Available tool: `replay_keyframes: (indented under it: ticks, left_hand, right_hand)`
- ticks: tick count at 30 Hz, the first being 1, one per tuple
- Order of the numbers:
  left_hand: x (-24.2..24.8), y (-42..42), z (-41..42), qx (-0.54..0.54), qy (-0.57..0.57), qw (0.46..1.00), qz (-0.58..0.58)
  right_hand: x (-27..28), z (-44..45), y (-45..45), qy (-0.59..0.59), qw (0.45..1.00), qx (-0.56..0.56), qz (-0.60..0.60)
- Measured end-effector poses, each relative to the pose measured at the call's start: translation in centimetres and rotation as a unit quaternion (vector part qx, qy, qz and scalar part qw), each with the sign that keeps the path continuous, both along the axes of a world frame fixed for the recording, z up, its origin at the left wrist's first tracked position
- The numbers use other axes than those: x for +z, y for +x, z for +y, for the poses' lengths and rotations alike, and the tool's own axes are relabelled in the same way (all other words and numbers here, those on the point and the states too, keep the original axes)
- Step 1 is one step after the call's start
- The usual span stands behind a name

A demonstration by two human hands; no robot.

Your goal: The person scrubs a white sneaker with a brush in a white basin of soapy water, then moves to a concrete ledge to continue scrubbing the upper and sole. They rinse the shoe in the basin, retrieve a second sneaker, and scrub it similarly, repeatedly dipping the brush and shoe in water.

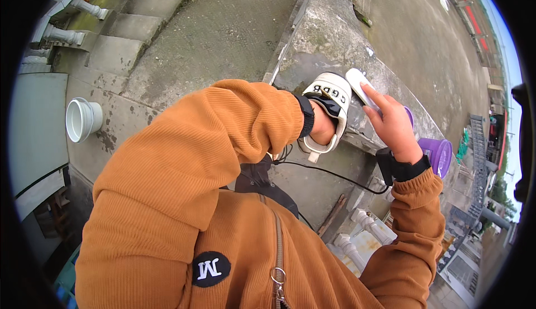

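A white shoe (313, 83) with black lettering and a black lining is held over a weathered concrete ledge (335, 28). My left hand (323, 128) reaches into its opening, so the fingers are hidden inside. Just right of the shoe's toe, my right hand (393, 122) holds a white oblong object (359, 83), which looks like a brush; its underside cannot be seen. A narrow gap parts the object from the shoe. Near my right wrist, a purple bucket (437, 152) stands on the ledge.
A white bucket (96, 116) with a handle sits on the paving at left. Concrete steps (150, 5) and white balusters (67, 34) lie at upper left. A black cable (331, 169) hangs below the shoe. More balusters (370, 225) and a wooden strip (332, 215) are at lower right.
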State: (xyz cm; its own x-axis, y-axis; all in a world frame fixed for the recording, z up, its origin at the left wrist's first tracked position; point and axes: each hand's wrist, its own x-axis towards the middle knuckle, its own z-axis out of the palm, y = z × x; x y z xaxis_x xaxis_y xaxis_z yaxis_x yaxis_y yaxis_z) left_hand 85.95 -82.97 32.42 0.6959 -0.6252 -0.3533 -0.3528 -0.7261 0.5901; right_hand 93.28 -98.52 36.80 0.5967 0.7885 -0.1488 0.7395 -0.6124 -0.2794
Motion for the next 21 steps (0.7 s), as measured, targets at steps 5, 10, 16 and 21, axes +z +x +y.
replay_keyframes:
  ticks: [5, 10, 16, 21]
  left_hand:
    - [-1.0, 0.4, -0.6, 0.004, 0.029, 1.000, 0.008]
    - [-1.8, 0.9, -0.8, -0.020, 0.022, 0.999, 0.031]
    - [-0.6, 0.8, -0.5, -0.022, 0.017, 0.999, 0.031]
    - [-0.9, 0.9, -0.7, -0.040, 0.025, 0.997, 0.066]
  right_hand:
    - [1.8, -0.1, -1.8, 0.080, 0.995, -0.049, 0.014]
    - [0.6, 3.8, -0.9, 0.071, 0.996, 0.050, 0.001]
    - [2.4, 2.0, -0.9, 0.020, 0.997, -0.034, 0.067]
    - [2.1, 4.5, -0.6, 0.039, 0.996, 0.067, 0.036]
